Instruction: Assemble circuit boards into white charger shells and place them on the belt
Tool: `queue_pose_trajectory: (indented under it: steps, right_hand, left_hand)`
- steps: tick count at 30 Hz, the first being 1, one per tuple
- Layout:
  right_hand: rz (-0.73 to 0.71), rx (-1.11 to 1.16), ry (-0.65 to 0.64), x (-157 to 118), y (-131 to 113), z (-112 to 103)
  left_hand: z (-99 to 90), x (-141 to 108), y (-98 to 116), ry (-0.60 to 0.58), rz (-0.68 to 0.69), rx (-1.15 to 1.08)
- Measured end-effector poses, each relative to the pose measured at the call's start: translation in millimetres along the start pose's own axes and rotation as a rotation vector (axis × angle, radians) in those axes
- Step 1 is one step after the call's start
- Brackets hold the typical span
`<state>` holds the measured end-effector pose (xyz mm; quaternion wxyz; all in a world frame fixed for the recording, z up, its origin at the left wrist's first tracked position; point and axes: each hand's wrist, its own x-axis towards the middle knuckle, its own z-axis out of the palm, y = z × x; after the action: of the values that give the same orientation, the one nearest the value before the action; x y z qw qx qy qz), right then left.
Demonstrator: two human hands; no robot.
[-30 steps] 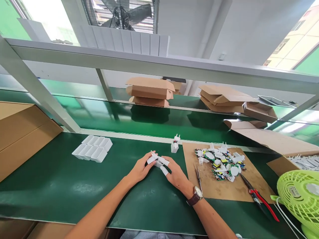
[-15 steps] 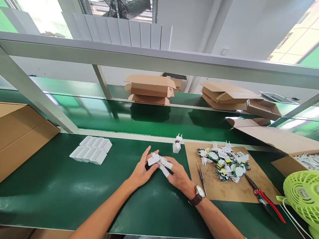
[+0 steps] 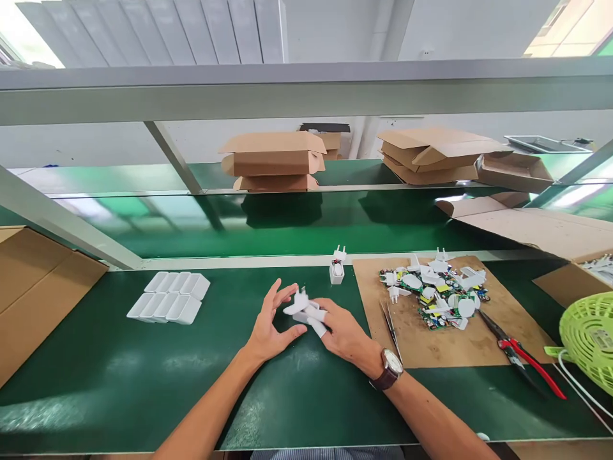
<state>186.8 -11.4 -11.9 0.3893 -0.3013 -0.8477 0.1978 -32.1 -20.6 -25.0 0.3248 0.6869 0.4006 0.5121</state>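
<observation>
My right hand [image 3: 345, 331], with white covers on some fingertips and a watch on the wrist, grips a white plug piece [image 3: 301, 301] over the middle of the bench. Its lower part is partly hidden by the fingers. My left hand [image 3: 272, 326] is just left of the piece, fingers spread and thumb apart, and appears not to grip it. Beyond the hands stands a white charger housing [image 3: 336, 273] with a two-pin plug part sticking up from it. Several open white housings [image 3: 167, 298] sit in two rows to the left.
On the right, a brown board [image 3: 431, 355] carries a pile of circuit boards and plug parts [image 3: 435, 291], tweezers [image 3: 393, 326] and red-handled pliers [image 3: 520, 354]. A green fan [image 3: 588, 342] stands at the right edge. Cardboard boxes [image 3: 272, 153] lie beyond the metal frame [image 3: 297, 99].
My left hand has opened away from the white piece, which now stays in my right hand with its plug end turned upward. The head view has tilted downward.
</observation>
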Motion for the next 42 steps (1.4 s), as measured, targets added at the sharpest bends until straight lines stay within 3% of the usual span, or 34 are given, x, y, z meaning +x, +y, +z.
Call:
queue_pose_trajectory:
  steps: [3, 8, 20, 27, 31, 37, 42]
  right_hand:
    - [-0.001, -0.015, -0.086, -1.7, 1.4, 2.5]
    - [0.075, -0.085, -0.070, -2.2, 1.7, 9.2]
    - [0.088, -0.205, -0.164, 2.7, -2.7, 9.2]
    - [0.098, -0.037, -0.009, -1.9, -0.3, 7.1]
    - [0.065, -0.117, -0.030, -5.2, -1.7, 8.3]
    - [0.130, -0.097, -0.018, -8.4, -1.9, 10.8]
    - [0.036, -0.130, -0.023, -5.0, -2.0, 12.4]
  left_hand:
    - [2.0, 0.8, 1.1, 0.009, -0.032, 0.046]
    - [4.6, 0.0, 1.8, 0.042, -0.020, 0.091]
    - [0.6, -2.3, -2.4, 0.049, 0.027, 0.190]
    - [-0.6, -1.1, -2.1, 0.032, 0.011, 0.202]
    - [-0.6, -1.0, -0.5, 0.023, 0.026, 0.205]
    - [-1.4, -0.9, 0.5, 0.026, 0.025, 0.227]
    - [-1.9, -0.6, 3.4, 0.006, 0.018, 0.230]
